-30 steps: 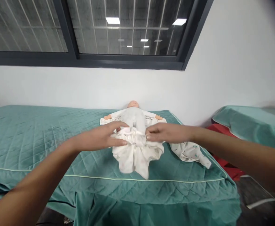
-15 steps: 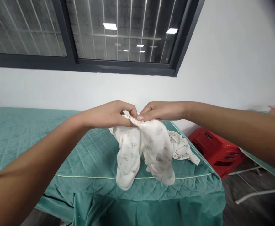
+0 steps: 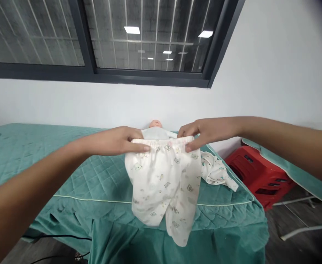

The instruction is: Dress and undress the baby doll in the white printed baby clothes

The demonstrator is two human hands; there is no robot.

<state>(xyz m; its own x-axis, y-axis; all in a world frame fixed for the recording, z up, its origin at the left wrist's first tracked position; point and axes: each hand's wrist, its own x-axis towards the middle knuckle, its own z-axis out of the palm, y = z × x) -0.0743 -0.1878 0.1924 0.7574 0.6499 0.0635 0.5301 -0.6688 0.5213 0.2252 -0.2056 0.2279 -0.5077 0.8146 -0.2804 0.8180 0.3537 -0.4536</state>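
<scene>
Small white printed pants [image 3: 163, 179] hang by their elastic waistband between my two hands, legs downward. My left hand [image 3: 122, 141] pinches the waistband's left end, thumb in front. My right hand [image 3: 202, 132] pinches its right end the same way. Behind the waistband lies a doll [image 3: 155, 124] in a white top, its head toward the wall and its lower body hidden by the pants. A crumpled white printed garment [image 3: 214, 169] rests on the green bed [image 3: 94, 183], right of the pants.
A white wall [image 3: 53, 104] with a dark-framed window [image 3: 149, 75] rises behind the bed. Red plastic stools [image 3: 260, 176] stand on the floor at the right, beside another green-covered surface [image 3: 309, 181]. Black cables [image 3: 64, 236] hang at the lower left.
My hands have moved apart, stretching the waistband that was bunched between them. The pants now hang spread out, and the doll's head and top have come into view.
</scene>
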